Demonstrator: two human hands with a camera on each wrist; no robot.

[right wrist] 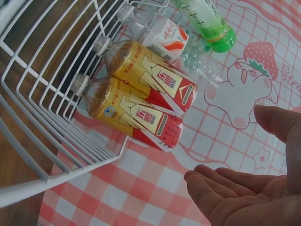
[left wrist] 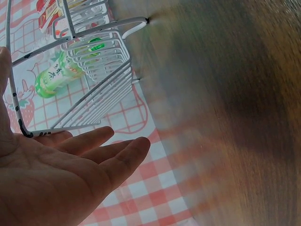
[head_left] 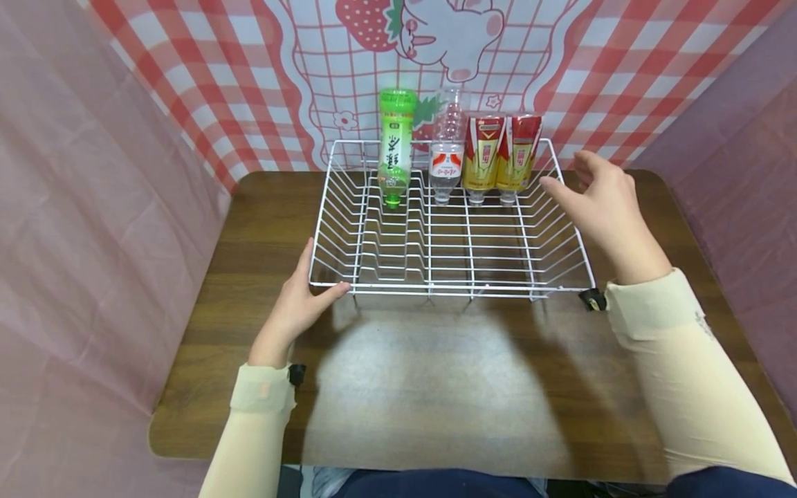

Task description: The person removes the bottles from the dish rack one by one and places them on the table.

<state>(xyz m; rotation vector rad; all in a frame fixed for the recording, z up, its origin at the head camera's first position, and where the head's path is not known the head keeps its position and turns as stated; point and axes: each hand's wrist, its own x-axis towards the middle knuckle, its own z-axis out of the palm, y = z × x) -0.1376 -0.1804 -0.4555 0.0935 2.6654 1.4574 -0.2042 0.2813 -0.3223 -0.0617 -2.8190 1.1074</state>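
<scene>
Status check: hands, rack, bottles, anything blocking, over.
Left hand touching the rack at its near left corner. Right hand empty, near the rack's right rim. Four bottles upside down along the far side. Nothing seen blocking them from above.

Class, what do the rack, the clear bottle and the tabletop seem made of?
The rack: probably metal wire, coated white; dark rim spots look like chips.
The clear bottle: likely glossy plastic, see-through with ribbed walls.
The tabletop: brown wood grain, softly shiny; solid wood or laminate, unclear.

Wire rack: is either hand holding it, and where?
No clear grip: the left hand touches the rack at its near left corner, fingers extended; the right hand holds nothing.
</scene>
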